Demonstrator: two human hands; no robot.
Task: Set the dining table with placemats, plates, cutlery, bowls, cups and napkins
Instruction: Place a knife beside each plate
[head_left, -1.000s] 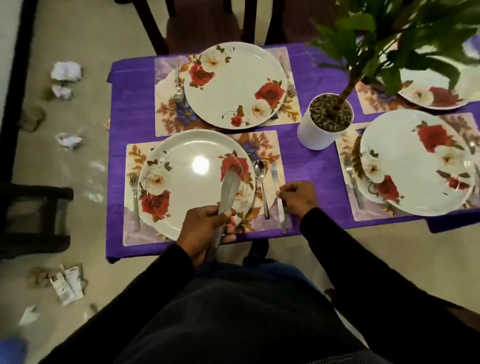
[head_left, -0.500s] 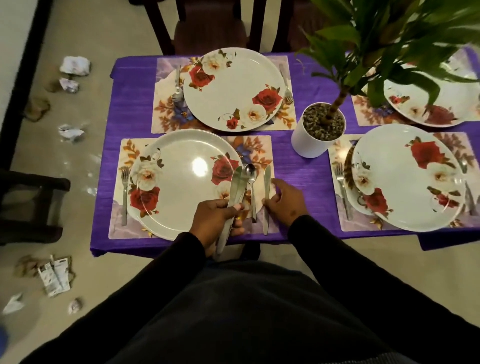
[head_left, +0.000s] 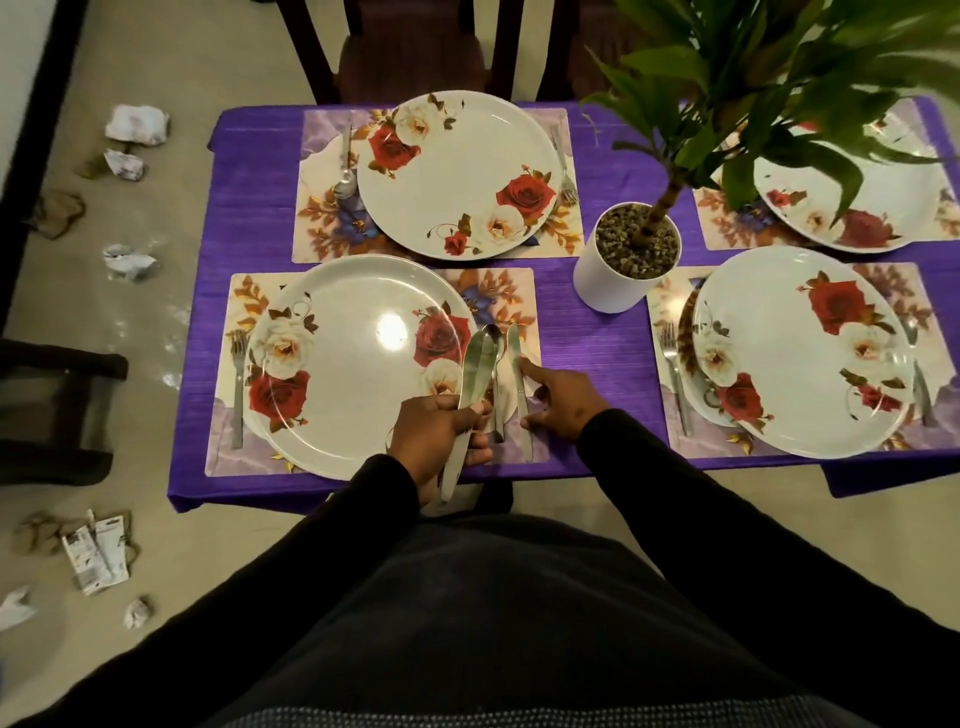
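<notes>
My left hand (head_left: 434, 434) grips a bunch of table knives (head_left: 475, 371) by the handles, blades fanned over the right rim of the near rose-pattern plate (head_left: 353, 374). That plate sits on a floral placemat (head_left: 519, 291) with a fork (head_left: 238, 384) at its left. To the plate's right lie a spoon (head_left: 497, 395) and a knife (head_left: 517, 364). My right hand (head_left: 558, 400) touches that knife, the index finger stretched along it and the thumb near its handle.
Purple cloth (head_left: 597, 343) covers the table. Three more placemats carry plates: far (head_left: 457, 171), right (head_left: 800, 353), far right (head_left: 852, 208), each with cutlery. A white potted plant (head_left: 631, 260) stands mid-table. Chairs stand behind and left. Crumpled paper (head_left: 136, 123) litters the floor.
My right hand shifted the knife leftward until it lies close beside the spoon. My left hand with the knife bunch stayed over the plate's right rim.
</notes>
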